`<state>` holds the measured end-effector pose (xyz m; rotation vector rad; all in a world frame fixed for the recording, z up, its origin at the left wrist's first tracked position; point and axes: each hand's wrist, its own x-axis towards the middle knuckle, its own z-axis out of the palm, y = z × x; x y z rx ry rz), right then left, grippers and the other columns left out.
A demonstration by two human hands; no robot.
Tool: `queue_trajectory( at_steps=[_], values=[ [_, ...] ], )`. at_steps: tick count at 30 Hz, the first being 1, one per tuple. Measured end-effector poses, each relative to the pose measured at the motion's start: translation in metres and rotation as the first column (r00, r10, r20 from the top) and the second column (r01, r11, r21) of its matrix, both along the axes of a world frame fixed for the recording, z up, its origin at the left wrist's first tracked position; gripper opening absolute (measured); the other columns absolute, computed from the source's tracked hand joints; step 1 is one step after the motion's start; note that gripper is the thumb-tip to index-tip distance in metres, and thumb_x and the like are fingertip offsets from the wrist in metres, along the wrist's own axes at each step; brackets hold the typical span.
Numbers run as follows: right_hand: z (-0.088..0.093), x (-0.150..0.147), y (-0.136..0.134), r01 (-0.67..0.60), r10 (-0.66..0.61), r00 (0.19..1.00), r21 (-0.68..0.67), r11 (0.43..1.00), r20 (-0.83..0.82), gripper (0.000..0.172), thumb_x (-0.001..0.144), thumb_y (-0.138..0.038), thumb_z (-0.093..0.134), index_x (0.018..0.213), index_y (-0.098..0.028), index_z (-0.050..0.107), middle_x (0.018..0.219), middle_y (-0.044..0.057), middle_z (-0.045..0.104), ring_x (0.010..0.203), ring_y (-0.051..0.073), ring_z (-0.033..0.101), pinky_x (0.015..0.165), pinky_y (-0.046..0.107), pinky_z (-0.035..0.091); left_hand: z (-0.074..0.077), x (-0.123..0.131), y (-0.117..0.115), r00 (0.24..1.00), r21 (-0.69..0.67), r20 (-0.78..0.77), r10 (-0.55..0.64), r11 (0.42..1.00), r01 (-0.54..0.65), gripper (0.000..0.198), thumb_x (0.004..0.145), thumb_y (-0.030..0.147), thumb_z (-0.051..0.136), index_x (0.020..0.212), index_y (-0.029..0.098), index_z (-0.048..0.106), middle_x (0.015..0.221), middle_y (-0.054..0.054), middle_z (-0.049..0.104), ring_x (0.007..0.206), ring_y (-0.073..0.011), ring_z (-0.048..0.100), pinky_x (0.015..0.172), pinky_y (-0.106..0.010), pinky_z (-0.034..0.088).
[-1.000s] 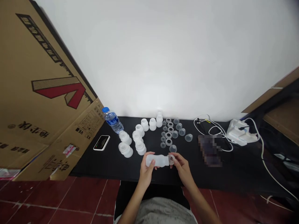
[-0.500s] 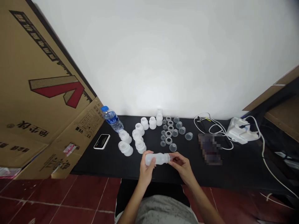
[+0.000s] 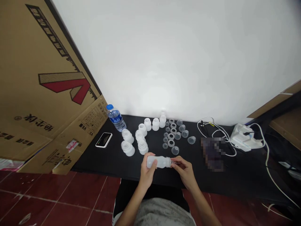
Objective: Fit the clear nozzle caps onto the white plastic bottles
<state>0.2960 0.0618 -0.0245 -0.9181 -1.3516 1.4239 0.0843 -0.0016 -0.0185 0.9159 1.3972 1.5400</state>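
My left hand (image 3: 147,171) is wrapped round a small white plastic bottle (image 3: 158,162) held sideways over the near edge of the black table (image 3: 113,160). At the bottle's mouth, my right hand (image 3: 184,169) pinches a small clear part that I cannot make out. Behind the hands stand several more white bottles (image 3: 140,138). To their right lie several clear rings and caps (image 3: 173,135) in rows.
A water bottle with a blue cap (image 3: 115,117) and a phone (image 3: 103,139) lie at the left of the table, beside a big leaning cardboard box (image 3: 42,94). White cables (image 3: 218,133) and a white power strip (image 3: 244,138) sit at the right. A blurred dark object (image 3: 213,150) lies nearby.
My right hand's fingers have closed in tighter at the bottle's mouth. The camera view has shifted slightly; the bottle stays in my left hand.
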Motion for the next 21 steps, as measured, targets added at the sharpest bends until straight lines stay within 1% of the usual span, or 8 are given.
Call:
queue_trajectory(
  at_steps=[4,7,11,14,18,21],
  values=[
    [0.0008,0.0009,-0.0015,0.029,-0.029,1.0,0.004,1.0,0.009,0.018,0.087,-0.038,0.093,0.101,-0.027,0.089,0.093,0.004,0.075,0.086,0.022,0.068,0.076,0.031,0.053,-0.0004,-0.0002,0.001,1.0,0.002,-0.005,-0.025,1.0,0.025,0.04,0.098,0.057,0.072,0.115,0.022,0.064,0.081,0.002,0.062,0.062,-0.0129,0.058,0.058,-0.023,0.05],
    [0.0052,0.0009,-0.0022,0.023,-0.023,1.0,0.026,0.999,0.005,0.019,0.086,-0.038,0.093,0.101,-0.028,0.089,0.095,0.005,0.076,0.089,0.023,0.069,0.078,0.033,0.055,-0.0001,0.0014,0.0023,1.0,0.004,0.012,-0.004,1.0,0.004,0.039,0.098,0.058,0.072,0.11,0.022,0.064,0.074,0.004,0.059,0.058,-0.0113,0.054,0.055,-0.021,0.046],
    [0.0089,-0.0001,-0.0024,0.015,-0.015,1.0,0.046,0.999,0.001,0.019,0.085,-0.037,0.093,0.101,-0.029,0.089,0.099,0.006,0.079,0.092,0.024,0.071,0.08,0.034,0.057,0.0022,0.003,0.0046,0.997,-0.002,0.075,0.028,1.0,-0.027,0.042,0.095,0.061,0.074,0.107,0.021,0.065,0.073,0.004,0.061,0.056,-0.0107,0.055,0.052,-0.021,0.046],
    [0.0062,-0.001,-0.0025,0.023,-0.022,1.0,0.041,0.999,-0.022,0.017,0.086,-0.036,0.093,0.1,-0.029,0.088,0.102,0.007,0.08,0.094,0.025,0.073,0.083,0.035,0.059,0.005,0.0031,0.0063,0.994,-0.012,0.11,0.03,1.0,-0.029,0.045,0.093,0.063,0.075,0.105,0.021,0.065,0.072,0.004,0.061,0.054,-0.0101,0.055,0.051,-0.02,0.046],
    [0.0025,-0.0023,-0.0031,0.038,-0.037,0.998,0.022,0.999,-0.046,0.017,0.085,-0.037,0.093,0.099,-0.028,0.087,0.106,0.007,0.081,0.099,0.027,0.074,0.087,0.037,0.061,0.0087,0.0039,0.0063,0.994,-0.026,0.1,0.037,0.999,-0.034,0.048,0.092,0.065,0.076,0.106,0.021,0.066,0.074,0.003,0.063,0.056,-0.0113,0.058,0.053,-0.021,0.049],
    [0.0048,-0.004,-0.0042,0.068,-0.068,0.997,-0.013,0.998,-0.033,0.021,0.086,-0.039,0.093,0.103,-0.027,0.086,0.107,0.008,0.082,0.101,0.028,0.075,0.09,0.039,0.061,0.0092,0.0048,0.0042,0.995,-0.022,0.077,0.062,0.998,-0.061,0.049,0.092,0.065,0.076,0.11,0.021,0.066,0.079,0.001,0.066,0.061,-0.0131,0.061,0.056,-0.023,0.053]
  ],
)
